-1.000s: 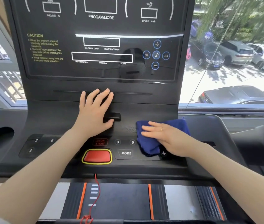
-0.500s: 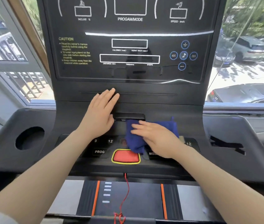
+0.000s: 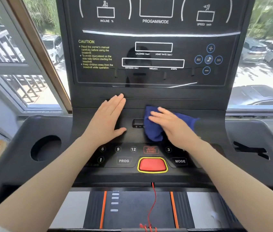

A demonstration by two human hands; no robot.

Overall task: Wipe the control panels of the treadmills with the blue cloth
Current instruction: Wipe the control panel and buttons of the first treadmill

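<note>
One head-worn camera looks forward and down, close over the treadmill console [image 3: 150, 101], with windows [image 3: 263, 64] behind and the belt [image 3: 137, 208] below.

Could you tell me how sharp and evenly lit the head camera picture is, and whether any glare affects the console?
In the head view, daylight from the windows is strong and nearly blown out; the glossy display panel carries reflections and a bright streak, though its labels stay legible; the right hand on the blue cloth is slightly motion-blurred; the edges bow from wide-angle distortion.
</note>
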